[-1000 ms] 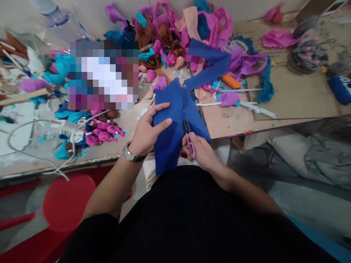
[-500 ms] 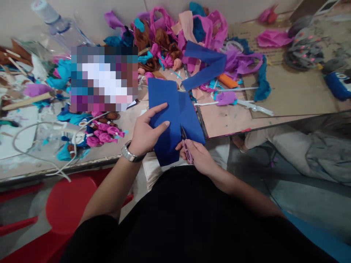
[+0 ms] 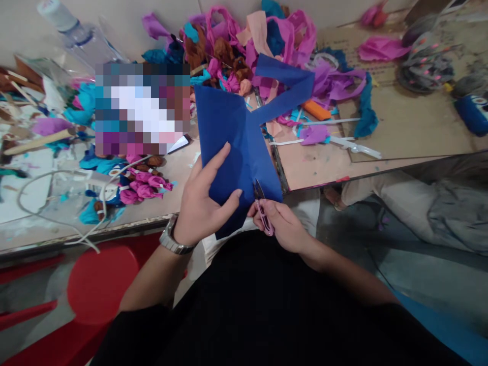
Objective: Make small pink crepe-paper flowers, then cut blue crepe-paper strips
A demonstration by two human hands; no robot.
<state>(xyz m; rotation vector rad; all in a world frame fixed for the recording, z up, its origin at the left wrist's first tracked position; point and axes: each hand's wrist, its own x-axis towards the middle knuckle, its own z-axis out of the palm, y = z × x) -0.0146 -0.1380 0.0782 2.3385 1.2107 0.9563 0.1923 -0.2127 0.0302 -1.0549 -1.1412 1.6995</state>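
My left hand (image 3: 202,201) pinches a folded sheet of dark blue crepe paper (image 3: 229,137) over the near table edge, thumb on top and fingers behind. The sheet stands up, and a long strip of it (image 3: 284,86) runs back over the table. My right hand (image 3: 282,223) is closed round small pink thread snips (image 3: 261,208), whose dark blades sit at the lower right edge of the blue sheet. A metal watch is on my left wrist.
The table (image 3: 404,132) carries a heap of pink, purple, teal and brown crepe scraps (image 3: 247,46), rolled paper buds (image 3: 145,185), an orange stick (image 3: 316,111), white strips, a plastic bottle (image 3: 72,30) and a white cable (image 3: 49,178). A red stool (image 3: 99,282) stands lower left.
The blue sheet has been raised and turned more upright. My left hand shifted lower on it, and the snips stay at its lower right edge.
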